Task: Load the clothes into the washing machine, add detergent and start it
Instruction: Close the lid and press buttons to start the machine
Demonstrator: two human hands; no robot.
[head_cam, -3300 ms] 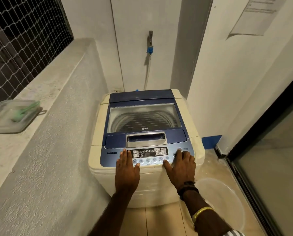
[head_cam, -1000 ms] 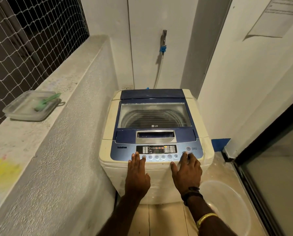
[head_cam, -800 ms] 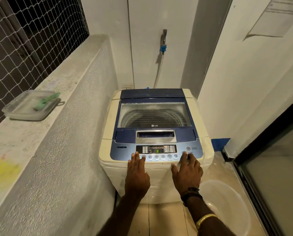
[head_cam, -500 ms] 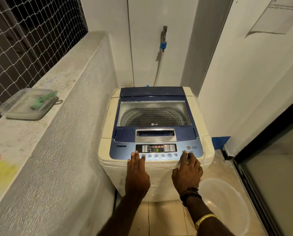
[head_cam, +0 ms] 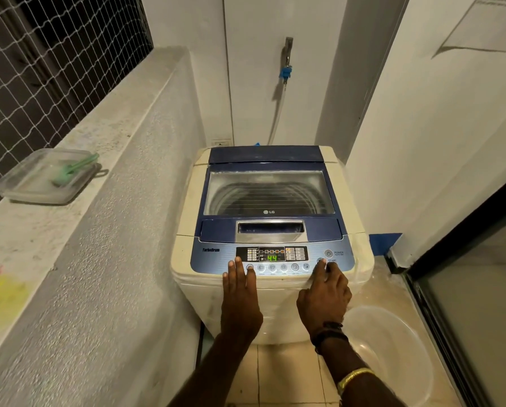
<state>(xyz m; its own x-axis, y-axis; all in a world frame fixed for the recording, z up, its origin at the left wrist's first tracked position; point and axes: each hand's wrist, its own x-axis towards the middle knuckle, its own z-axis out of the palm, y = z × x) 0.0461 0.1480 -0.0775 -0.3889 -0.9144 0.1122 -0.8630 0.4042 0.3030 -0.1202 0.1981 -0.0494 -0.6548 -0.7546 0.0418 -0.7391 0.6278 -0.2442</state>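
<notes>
Fingers (head_cam: pixel 236 268) of both hands lie flat, ungripping — on glossy blue control panel (head_cam: pixel 216 259).

You are looking down into a narrow corner with white walls (head_cam: pixel 439 118). A tap (head_cam: pixel 287 58) is hanging on the back wall, its pale hose (head_cam: pixel 276 118) trailing downward. Left of the tap, a rough concrete ledge (head_cam: pixel 78 160) is running under netting (head_cam: pixel 40 63) (darkness behind it). Right of and below the tap, a dark-framed glass door (head_cam: pixel 481 289) is meeting beige floor tiles (head_cam: pixel 284 374).
</notes>
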